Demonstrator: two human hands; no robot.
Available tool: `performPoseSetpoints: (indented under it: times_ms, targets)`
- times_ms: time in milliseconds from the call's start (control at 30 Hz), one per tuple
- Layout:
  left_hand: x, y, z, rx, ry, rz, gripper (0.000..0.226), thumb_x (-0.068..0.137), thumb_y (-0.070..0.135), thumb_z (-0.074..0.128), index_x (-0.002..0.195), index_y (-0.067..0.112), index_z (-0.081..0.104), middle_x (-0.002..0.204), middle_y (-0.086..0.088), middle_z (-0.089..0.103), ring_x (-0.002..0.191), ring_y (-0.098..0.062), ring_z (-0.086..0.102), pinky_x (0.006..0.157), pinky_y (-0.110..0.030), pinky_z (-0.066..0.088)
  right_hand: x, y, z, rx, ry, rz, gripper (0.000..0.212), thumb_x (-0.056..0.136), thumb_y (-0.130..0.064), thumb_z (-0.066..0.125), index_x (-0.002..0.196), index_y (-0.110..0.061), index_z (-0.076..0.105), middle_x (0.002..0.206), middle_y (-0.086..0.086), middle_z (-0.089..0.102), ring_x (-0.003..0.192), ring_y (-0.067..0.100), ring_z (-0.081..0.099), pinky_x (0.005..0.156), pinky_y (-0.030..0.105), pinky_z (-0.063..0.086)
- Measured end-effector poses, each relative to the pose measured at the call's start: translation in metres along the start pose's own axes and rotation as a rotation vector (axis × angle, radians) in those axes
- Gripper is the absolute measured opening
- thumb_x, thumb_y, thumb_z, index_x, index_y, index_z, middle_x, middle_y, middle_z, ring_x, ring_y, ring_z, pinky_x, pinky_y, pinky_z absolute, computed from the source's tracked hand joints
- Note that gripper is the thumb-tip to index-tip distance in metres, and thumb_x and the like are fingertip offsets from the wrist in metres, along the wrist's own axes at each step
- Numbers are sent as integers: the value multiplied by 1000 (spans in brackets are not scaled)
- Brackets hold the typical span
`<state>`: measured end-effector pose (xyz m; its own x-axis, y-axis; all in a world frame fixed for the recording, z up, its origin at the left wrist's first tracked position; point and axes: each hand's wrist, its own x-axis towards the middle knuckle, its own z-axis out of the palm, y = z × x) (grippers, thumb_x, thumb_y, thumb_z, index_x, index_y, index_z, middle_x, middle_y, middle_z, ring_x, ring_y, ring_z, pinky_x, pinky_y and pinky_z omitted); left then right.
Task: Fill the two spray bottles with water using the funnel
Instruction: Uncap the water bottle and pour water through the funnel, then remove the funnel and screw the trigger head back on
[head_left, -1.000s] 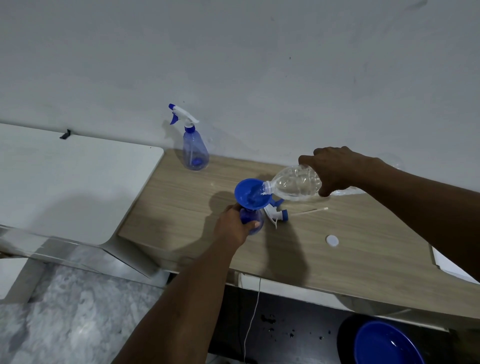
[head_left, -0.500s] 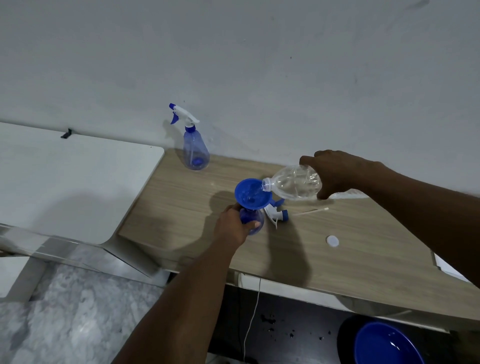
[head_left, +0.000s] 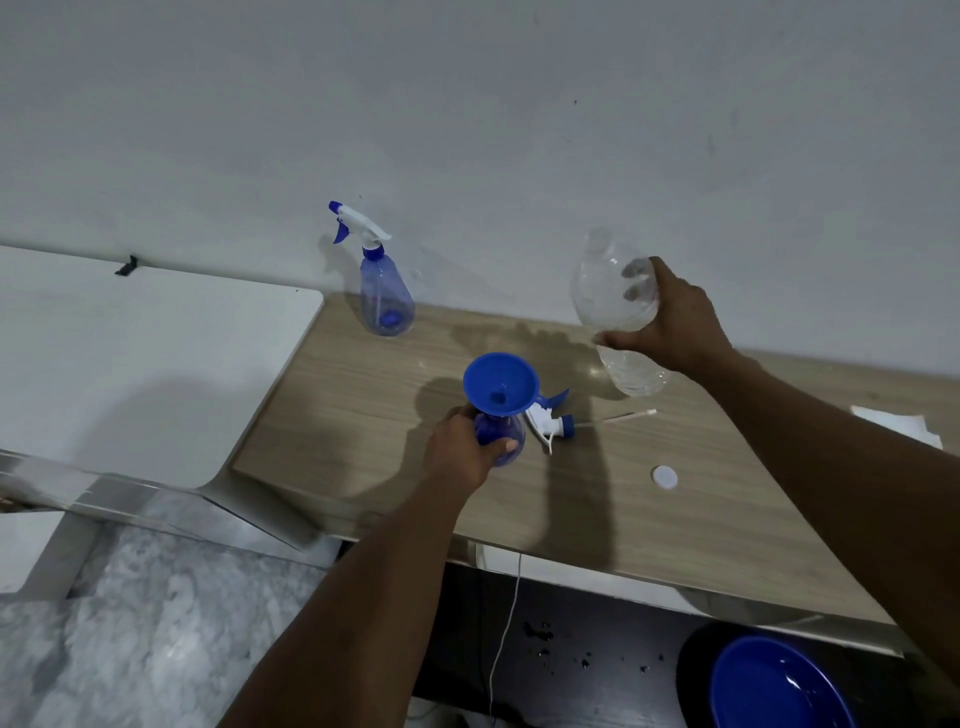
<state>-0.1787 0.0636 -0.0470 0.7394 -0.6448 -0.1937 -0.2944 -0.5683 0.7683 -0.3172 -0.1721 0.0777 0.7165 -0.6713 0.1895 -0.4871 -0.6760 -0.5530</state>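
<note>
A blue funnel (head_left: 500, 383) sits in the neck of an open blue spray bottle (head_left: 503, 435) on the wooden table (head_left: 597, 509). My left hand (head_left: 460, 452) grips that bottle's body. Its white and blue trigger head (head_left: 549, 418) lies on the table just right of it, dip tube pointing right. My right hand (head_left: 675, 325) holds a clear plastic water bottle (head_left: 615, 312) nearly upright, mouth up, above the table and to the right of the funnel. A second spray bottle (head_left: 384, 296) with its trigger head on stands at the back by the wall.
A white bottle cap (head_left: 665, 477) lies on the table at the right. White paper (head_left: 898, 423) rests near the right edge. A white surface (head_left: 130, 364) adjoins the table on the left. A blue bowl (head_left: 774, 686) sits on the dark floor below.
My right hand has lifted the clear bottle away from the funnel and turned it from tipped sideways to nearly upright. My left hand still grips the spray bottle.
</note>
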Motion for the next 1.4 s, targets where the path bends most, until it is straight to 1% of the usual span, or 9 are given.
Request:
performPoseSetpoints:
  times_ms: [167, 467, 600, 700, 800, 900, 967, 1133, 1400]
  targets:
    - [1, -1, 1, -3, 12, 11, 42, 69, 31, 86, 105, 23, 65, 101, 1, 70, 92, -19, 67, 83, -41, 56, -5, 2, 19, 318, 270, 242, 88, 54, -55, 92, 125, -25, 49, 110, -5, 66, 103, 17, 65, 95, 42, 52]
    - [-2, 1, -1, 17, 26, 23, 44, 71, 34, 86, 108, 20, 65, 101, 0, 69, 91, -19, 65, 75, -27, 46, -10, 14, 38, 521, 257, 416, 112, 54, -55, 93, 141, -22, 31, 131, 2, 54, 121, 23, 56, 105, 44, 47]
    - [-2, 0, -2, 9, 17, 25, 45, 71, 36, 87, 107, 20, 65, 103, -1, 70, 93, -20, 65, 79, -33, 52, -34, -10, 41, 432, 506, 511, 119, 57, -83, 72, 147, -21, 27, 147, 5, 39, 136, 24, 42, 113, 58, 32]
    - [-1, 0, -2, 14, 24, 5, 43, 69, 37, 87, 103, 22, 65, 100, 0, 70, 91, -20, 66, 81, -37, 54, -75, -49, 52, 340, 704, 128, 85, 79, -70, 63, 135, -11, 42, 132, 6, 44, 118, 26, 49, 102, 55, 39]
    - [-8, 6, -7, 3, -27, 25, 27, 71, 22, 84, 89, 28, 64, 87, 5, 65, 80, -13, 61, 78, -34, 49, -92, -83, 68, 256, 305, -208, 83, 72, -64, 74, 131, -12, 48, 128, 2, 47, 118, 22, 49, 99, 40, 44]
    - [-11, 9, -7, 70, 18, 202, 9, 73, 25, 64, 71, 29, 72, 84, -5, 66, 85, -28, 64, 86, -51, 54, -78, -95, 87, 66, -87, -201, 103, 66, -75, 73, 147, -25, 34, 144, 0, 41, 130, 22, 44, 106, 43, 41]
    - [-8, 5, -6, 47, -20, 142, 10, 78, 24, 70, 86, 29, 68, 95, -4, 69, 91, -26, 65, 84, -43, 55, -69, -94, 94, 75, -196, -150, 104, 68, -66, 78, 151, -26, 28, 146, 2, 42, 130, 23, 46, 105, 41, 42]
    - [-2, -2, -3, 38, 8, 2, 38, 76, 23, 81, 108, 24, 61, 106, 1, 67, 94, -20, 64, 82, -34, 53, -65, -91, 93, 150, -191, -98, 106, 65, -50, 86, 150, -24, 28, 144, 0, 44, 127, 17, 48, 100, 35, 45]
    - [0, -2, -2, 23, -8, 12, 38, 76, 29, 82, 108, 25, 61, 107, 0, 67, 96, -20, 64, 86, -39, 54, -63, -93, 91, 159, -164, -121, 106, 64, -49, 88, 149, -22, 31, 144, 0, 44, 126, 17, 49, 100, 33, 47]
